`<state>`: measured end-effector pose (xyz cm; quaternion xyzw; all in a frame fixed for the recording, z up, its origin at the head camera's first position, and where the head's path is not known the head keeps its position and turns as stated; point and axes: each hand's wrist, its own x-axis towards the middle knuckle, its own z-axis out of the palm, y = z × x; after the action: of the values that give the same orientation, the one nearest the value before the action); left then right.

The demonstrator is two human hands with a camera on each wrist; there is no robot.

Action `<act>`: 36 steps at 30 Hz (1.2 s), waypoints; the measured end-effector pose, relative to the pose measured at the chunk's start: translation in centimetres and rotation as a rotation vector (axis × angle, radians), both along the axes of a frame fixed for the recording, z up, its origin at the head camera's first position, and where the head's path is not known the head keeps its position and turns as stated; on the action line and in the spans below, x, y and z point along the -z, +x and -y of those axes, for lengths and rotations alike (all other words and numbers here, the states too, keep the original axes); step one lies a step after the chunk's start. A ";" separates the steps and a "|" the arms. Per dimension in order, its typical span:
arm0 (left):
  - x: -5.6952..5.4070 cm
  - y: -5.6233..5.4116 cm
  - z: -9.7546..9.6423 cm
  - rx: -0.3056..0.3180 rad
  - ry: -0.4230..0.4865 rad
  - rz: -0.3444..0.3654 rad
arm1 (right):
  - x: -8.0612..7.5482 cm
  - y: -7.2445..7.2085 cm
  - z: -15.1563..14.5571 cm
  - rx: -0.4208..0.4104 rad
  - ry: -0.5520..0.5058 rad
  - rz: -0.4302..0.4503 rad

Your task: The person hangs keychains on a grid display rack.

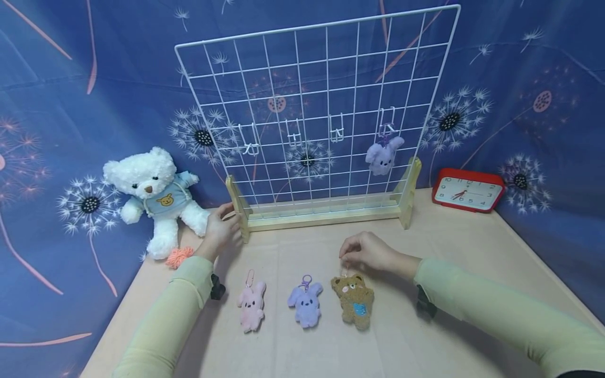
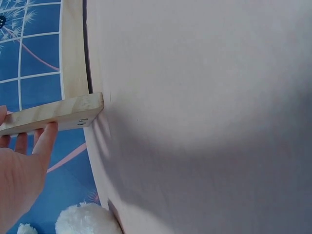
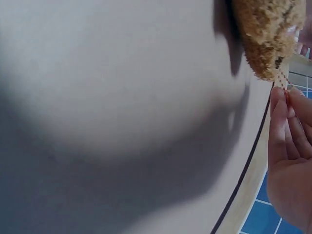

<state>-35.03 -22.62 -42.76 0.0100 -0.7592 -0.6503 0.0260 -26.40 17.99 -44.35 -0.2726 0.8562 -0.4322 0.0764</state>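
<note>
Toward the far edge of the bench (image 1: 293,252), upright in a wooden stand (image 1: 326,217): white wire grid (image 1: 327,90), fitted with four hooks (image 1: 251,149). On the rightmost hook: hanging purple keychain (image 1: 384,157). At the stand's left upright: left hand (image 1: 221,229), thumb and fingers clasping opposite faces of the wood. Midway between left and right edges: brown bear keychain (image 1: 353,301), head toward the far edge; full contact with the bench not determinable. At its thin chain (image 1: 344,270): right hand (image 1: 368,251), thumb and fingertips together, clamped on the chain. To the left, face up and well apart: flat purple keychain (image 1: 308,304), then pink keychain (image 1: 252,307), nearest the left edge. At the far left corner: seated white teddy bear (image 1: 160,194), with coral yarn bundle (image 1: 179,257) beside one foot. At the far right corner: red clock (image 1: 468,190).
</note>
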 end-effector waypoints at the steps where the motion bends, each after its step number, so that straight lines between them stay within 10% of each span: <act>1: 0.0 0.0 0.0 -0.002 0.000 -0.001 | -0.2 0.0 0.0 0.004 -0.006 -0.001; 10: 0.1 0.0 0.0 0.000 0.022 -0.012 | -1.7 0.1 0.1 0.042 -0.218 0.204; 36: -0.1 0.1 -0.1 0.001 0.067 0.004 | -6.9 -1.7 0.9 0.166 -0.234 -0.119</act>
<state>-34.98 -22.52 -42.67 0.0119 -0.7371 -0.6753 0.0240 -28.08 17.12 -37.44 -0.2331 0.8226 -0.5169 -0.0425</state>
